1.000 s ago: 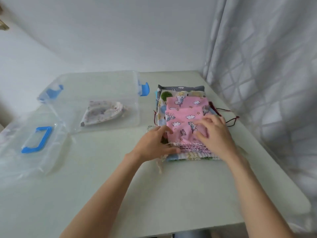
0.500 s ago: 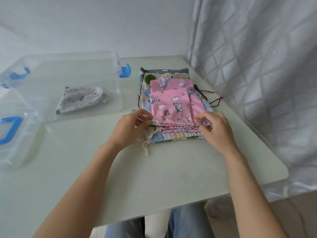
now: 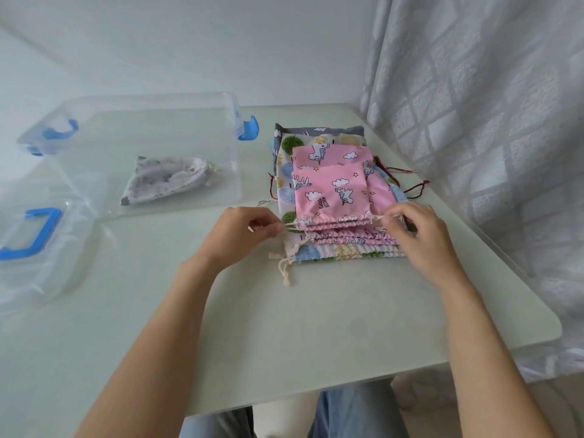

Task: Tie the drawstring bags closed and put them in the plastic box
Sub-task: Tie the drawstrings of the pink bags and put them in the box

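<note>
A stack of flat drawstring bags lies on the table at centre right. On top is a small pink unicorn bag, its gathered mouth facing me. My left hand pinches the white drawstring at the mouth's left end. My right hand pinches the string at the right end. Under it lie a larger pink bag, a tree-print bag and a grey one. The clear plastic box with blue latches stands at the left, holding one tied pale floral bag.
The box's clear lid with a blue handle lies at the far left. A patterned curtain hangs along the table's right edge. Dark red cords trail from the stack towards it. A cream cord lies loose at the stack's front left.
My hands slid from the top of the pink bag down to its gathered mouth, and each has taken hold of a drawstring end. The mouth now looks more gathered.
</note>
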Demonstrator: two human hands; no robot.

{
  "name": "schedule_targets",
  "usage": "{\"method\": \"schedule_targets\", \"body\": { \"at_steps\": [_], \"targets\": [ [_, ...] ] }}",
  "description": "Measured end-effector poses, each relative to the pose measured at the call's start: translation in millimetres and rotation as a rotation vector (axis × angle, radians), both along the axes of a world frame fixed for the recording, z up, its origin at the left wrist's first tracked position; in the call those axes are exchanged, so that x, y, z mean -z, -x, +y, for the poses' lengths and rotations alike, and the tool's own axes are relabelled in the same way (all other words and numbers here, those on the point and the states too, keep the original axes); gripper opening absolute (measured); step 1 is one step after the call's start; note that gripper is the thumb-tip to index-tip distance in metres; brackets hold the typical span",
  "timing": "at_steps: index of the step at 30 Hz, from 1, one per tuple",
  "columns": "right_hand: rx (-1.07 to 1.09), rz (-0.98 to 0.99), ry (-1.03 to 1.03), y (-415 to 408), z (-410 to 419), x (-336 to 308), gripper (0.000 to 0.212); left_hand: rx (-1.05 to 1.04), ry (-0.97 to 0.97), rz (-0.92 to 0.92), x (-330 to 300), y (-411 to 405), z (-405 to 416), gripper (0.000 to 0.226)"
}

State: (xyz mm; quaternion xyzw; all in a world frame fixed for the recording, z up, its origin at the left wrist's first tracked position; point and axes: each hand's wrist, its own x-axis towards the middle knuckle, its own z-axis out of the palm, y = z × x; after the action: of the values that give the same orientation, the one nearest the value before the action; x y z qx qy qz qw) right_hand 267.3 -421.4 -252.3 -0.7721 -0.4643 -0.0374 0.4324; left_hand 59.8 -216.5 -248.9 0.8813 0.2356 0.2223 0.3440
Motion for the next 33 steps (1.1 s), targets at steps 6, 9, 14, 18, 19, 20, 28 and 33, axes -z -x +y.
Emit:
{"method": "schedule_targets", "body": {
  "at_steps": [6, 9, 14, 18, 19, 20, 28, 33],
  "targets": [
    [0.179, 0.247, -0.237, -12.4, -0.5, -0.1, 0.017, -0.267, 0.294, -0.333, -10.3, 9.4, 13.9, 0.022],
    [0.164, 0.372, -0.321, -9.9, 2.4, -2.4, 0.016, -0.25, 0.577, -0.496, -15.4, 10.0, 8.5, 0.023],
    [-0.027, 0.763, -0.586, 4.6, 23.7, -19.8, 0.02, 0.027, 0.996, -0.701, -23.1, -10.2, -12.6, 0.024],
    [-0.304, 1.004, -0.634, 20.1, 50.7, -40.7, 0.027, 0.151, 1.12, -0.803, -26.3, -20.4, -17.4, 0.043],
    [-0.374, 1.056, -0.633, 24.3, 56.9, -42.8, 0.02, 0.162, 1.158, -0.835, -25.8, -21.8, -18.0, 0.048],
    [-0.425, 1.101, -0.642, 27.5, 62.6, -44.0, 0.016, 0.17, 1.198, -0.877, -26.0, -23.6, -17.5, 0.051],
    [-0.35, 0.992, -0.449, 35.7, 71.4, -29.4, 0.023, -0.044, 0.852, -0.676, -24.1, -16.0, -8.0, 0.034],
    [-0.348, 0.794, -0.292, 42.8, 73.4, -24.1, 0.023, -0.121, 0.516, -0.507, -21.3, -10.9, -2.0, 0.035]
  ]
}}
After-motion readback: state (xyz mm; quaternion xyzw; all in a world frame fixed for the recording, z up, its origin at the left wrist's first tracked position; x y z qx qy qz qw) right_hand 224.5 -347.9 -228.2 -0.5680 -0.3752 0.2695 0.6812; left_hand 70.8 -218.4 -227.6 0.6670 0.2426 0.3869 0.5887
